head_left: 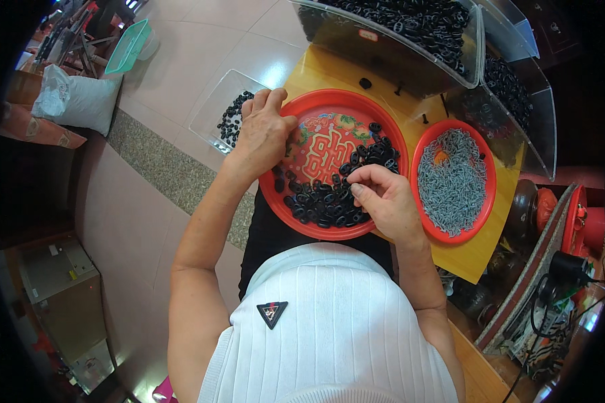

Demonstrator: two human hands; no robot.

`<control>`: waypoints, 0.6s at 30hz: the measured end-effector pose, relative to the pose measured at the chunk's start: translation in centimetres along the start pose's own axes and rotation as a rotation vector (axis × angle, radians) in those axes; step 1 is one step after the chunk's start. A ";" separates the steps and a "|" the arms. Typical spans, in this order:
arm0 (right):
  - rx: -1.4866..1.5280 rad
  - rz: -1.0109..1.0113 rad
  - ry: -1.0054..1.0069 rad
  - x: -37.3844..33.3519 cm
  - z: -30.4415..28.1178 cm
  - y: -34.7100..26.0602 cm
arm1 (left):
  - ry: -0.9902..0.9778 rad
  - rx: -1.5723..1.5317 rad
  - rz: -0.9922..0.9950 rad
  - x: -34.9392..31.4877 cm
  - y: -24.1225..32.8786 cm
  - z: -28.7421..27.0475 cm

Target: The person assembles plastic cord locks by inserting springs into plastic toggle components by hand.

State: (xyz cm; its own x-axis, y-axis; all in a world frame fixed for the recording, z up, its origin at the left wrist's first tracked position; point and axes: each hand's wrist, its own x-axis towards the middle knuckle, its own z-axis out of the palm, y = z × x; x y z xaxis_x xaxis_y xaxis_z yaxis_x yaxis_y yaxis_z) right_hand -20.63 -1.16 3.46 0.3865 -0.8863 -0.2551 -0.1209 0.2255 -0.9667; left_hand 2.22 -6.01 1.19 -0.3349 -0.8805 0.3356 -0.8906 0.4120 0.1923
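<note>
A round red tray (398,127) with a floral pattern rests over my lap and the yellow board. Small black oval plastic parts (323,205) are heaped along its near and right side. My left hand (261,131) is over the tray's left rim, fingers bent and apart, with nothing visible in them. Beside it on the left stands a clear plastic box (208,107) with tiny black pieces (232,121). My right hand (386,201) pinches thumb and forefinger together at the edge of the heap; a black part at the fingertips is mostly hidden.
A red oval dish (492,174) full of grey screws (454,185) sits to the right on the yellow board (474,258). Large clear bins (396,50) of black parts stand behind. A few black pieces (365,83) lie loose on the board. At far left are a white sack (87,101) and green basket (129,47).
</note>
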 end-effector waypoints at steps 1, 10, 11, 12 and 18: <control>-0.005 -0.019 -0.002 0.0 0.0 0.2 | -0.001 -0.001 0.004 0.2 -0.2 0.2; -0.044 -0.019 -0.034 0.0 0.5 0.3 | -0.111 0.075 0.122 0.4 0.6 0.4; -0.044 -0.020 -0.033 0.1 0.5 0.4 | -0.117 0.161 0.176 0.1 0.6 0.7; -0.054 -0.025 -0.043 0.1 0.6 0.5 | -0.123 0.247 0.230 -0.2 0.7 1.2; -0.081 -0.031 -0.065 0.2 0.6 0.8 | -0.135 0.167 0.265 -0.1 1.7 0.9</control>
State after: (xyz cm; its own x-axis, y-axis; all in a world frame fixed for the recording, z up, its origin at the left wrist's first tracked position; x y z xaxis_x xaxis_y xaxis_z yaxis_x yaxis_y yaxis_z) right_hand -20.09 -0.88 2.62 0.4492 -0.8637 -0.2286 -0.1804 0.1630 -0.9700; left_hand 0.43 -5.39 0.62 -0.5887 -0.7758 0.2269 -0.8019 0.5959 -0.0431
